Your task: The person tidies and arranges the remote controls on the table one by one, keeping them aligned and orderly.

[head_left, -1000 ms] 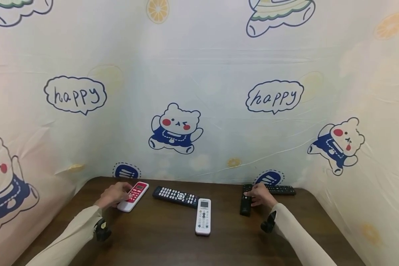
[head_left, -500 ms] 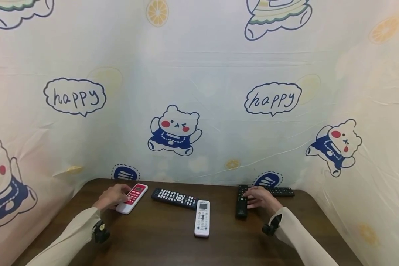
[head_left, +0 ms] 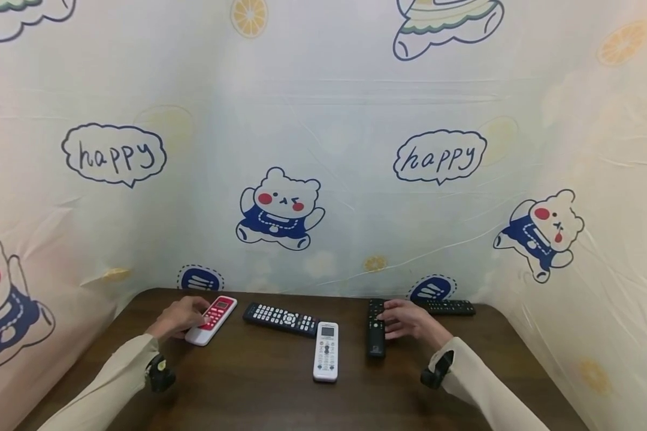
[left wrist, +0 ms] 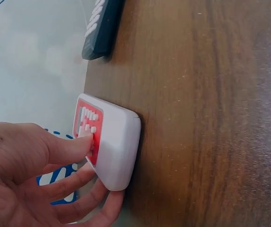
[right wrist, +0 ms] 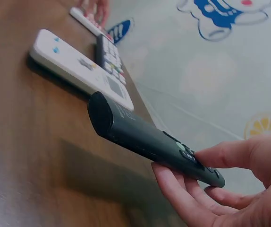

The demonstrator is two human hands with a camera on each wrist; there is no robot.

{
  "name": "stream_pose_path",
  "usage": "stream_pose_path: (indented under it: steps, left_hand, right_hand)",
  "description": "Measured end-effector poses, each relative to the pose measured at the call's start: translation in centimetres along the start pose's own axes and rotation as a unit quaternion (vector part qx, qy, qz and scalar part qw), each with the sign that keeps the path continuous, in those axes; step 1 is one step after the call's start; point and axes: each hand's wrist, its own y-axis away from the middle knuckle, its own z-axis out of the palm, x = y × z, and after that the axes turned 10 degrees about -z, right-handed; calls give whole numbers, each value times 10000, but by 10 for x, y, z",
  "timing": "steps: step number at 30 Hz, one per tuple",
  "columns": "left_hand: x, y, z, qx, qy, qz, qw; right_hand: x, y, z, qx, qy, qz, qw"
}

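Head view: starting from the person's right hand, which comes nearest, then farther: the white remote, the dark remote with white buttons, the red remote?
1. White remote, just left of the right hand, mid-table.
2. Dark remote with white buttons, farther left, toward the back.
3. Red remote, far left, under the left hand.

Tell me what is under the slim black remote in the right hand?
The slim black remote is lifted; its free end has only bare brown wooden table and shadow below. Right-hand fingers support the near end, hiding what lies beneath.

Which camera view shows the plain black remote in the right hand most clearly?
The right wrist view: the black remote fills the frame, its near end lifted off the table, with the right hand gripping its far end. The head view shows it small beside the white remote. The left wrist view does not show it.
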Motion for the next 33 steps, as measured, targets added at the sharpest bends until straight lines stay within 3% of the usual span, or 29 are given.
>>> stream_pose_path:
  steps: [8, 18, 23, 33]
  left_hand:
    - [-1, 1, -1, -211, 230, -15, 9995]
    - [1, -6, -4, -362, 309, -146, 9988]
    - [3, -11, -4, -374, 304, -250, 9985]
    - [9, -4, -4, -371, 180, -240, 9989]
  right_hand:
    - [1, 12, 21, -238, 120, 29, 9996]
    - [2, 20, 30, -625, 408, 16, 9972]
    - [4, 22, 31, -597, 560, 63, 9966]
    - [12, 24, 41, -376, 845, -49, 9957]
